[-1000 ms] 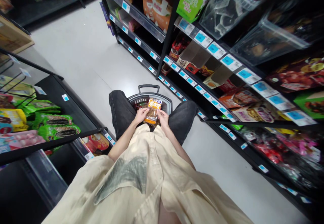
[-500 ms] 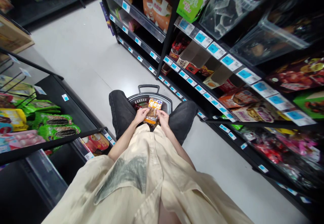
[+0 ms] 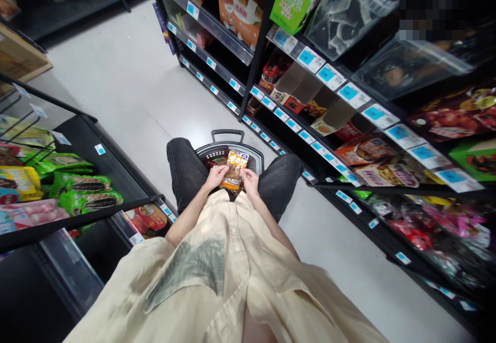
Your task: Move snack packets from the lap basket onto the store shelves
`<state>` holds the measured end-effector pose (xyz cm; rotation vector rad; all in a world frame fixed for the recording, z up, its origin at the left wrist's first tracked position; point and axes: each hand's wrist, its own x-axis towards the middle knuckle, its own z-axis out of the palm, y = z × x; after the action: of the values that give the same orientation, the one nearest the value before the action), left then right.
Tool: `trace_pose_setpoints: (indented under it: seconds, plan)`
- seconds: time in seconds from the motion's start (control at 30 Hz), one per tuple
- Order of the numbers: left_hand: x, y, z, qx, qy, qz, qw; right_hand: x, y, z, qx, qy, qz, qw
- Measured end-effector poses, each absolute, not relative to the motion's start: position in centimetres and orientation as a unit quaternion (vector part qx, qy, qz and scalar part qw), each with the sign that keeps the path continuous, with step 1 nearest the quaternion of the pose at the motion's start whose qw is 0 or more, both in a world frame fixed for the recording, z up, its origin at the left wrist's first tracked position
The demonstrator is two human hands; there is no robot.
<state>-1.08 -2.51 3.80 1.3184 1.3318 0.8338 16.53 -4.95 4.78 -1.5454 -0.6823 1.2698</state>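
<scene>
An orange snack packet (image 3: 233, 171) with a white-lettered top is held between my two hands above a shopping basket. My left hand (image 3: 217, 176) pinches its left edge, fingers closed. On the opposite edge, my right hand (image 3: 250, 180) grips it the same way. The dark grey basket (image 3: 256, 158) sits on the floor between my bent knees, its handle (image 3: 228, 135) at the far side. Other packaged goods show partly in the basket under the packet, too small to name.
Shelves with blue price tags (image 3: 326, 76) run along the right, holding boxes, packets and clear plastic bins (image 3: 341, 15). At left, a low black rack carries green packets (image 3: 89, 184). A grey floor (image 3: 116, 74) stretches ahead, with a cardboard box (image 3: 23, 56) at far left.
</scene>
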Motion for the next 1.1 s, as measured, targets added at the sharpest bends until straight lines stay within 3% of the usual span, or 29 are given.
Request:
trace_pose_setpoints:
  seconds: [1.1]
  plan:
    - [-1.00, -2.56, 4.73, 0.545, 0.561, 0.342, 0.521, 16.55, -5.01, 5.46, -0.625, -0.269, 0.543, 0.492]
